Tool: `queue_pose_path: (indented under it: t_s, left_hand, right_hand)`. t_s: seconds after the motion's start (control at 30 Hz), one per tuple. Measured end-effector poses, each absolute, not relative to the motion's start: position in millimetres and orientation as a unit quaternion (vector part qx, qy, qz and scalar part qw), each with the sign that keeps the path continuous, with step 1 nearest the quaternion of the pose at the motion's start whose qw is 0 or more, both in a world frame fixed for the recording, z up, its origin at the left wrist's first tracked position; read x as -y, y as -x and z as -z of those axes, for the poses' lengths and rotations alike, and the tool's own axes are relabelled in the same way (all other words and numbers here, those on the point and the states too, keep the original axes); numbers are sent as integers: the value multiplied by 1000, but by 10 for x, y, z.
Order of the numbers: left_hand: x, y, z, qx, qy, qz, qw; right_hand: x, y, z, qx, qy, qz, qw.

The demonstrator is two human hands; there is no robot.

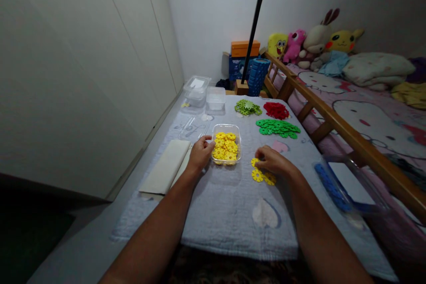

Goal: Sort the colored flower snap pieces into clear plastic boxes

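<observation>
Container [226, 129] of clear plastic holding yellow discs [226, 147] stands on the cloth [229, 213]. We rest our left hand [199, 154] against its left wall. Our right hand [273, 160], fingers narrowed, touches loose discs [257, 175] right of the container; we cannot tell whether either hand grips anything.

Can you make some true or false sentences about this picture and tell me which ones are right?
1. The left hand touches the clear box that has yellow pieces in it. True.
2. Every yellow piece is inside that box. False: a few lie on the tablecloth, to the right of it.
3. The red pile is farther away than the dark green pile. True.
4. The right hand is in the red pile. False: it is at the loose yellow pieces.
</observation>
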State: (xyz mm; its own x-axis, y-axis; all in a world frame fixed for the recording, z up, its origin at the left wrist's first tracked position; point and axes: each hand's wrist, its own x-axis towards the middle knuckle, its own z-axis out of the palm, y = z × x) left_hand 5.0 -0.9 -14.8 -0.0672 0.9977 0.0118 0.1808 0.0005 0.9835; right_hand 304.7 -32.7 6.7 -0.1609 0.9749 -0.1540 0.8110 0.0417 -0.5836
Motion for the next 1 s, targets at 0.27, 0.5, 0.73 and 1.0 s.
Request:
queue_pose_path:
  t_s: [0.27,0.5,0.73,1.0]
  left_hand:
    - [-3,-60,183,-549,-520,-479,445]
    - [-31,-53,245,-547,-511,-481,457]
    - [-65,-39,311,-533,-505,-486,474]
    - [-29,-44,233,-551,-523,-478,441]
  right_hand:
    - [253,-3017,-279,660,602,-346,287]
    - [73,-2502,-629,726,514,-264,372]
    - [77,-2030,-568,805,454,-220,314]
    - [249,-2570,-592,758,520,-219,326]
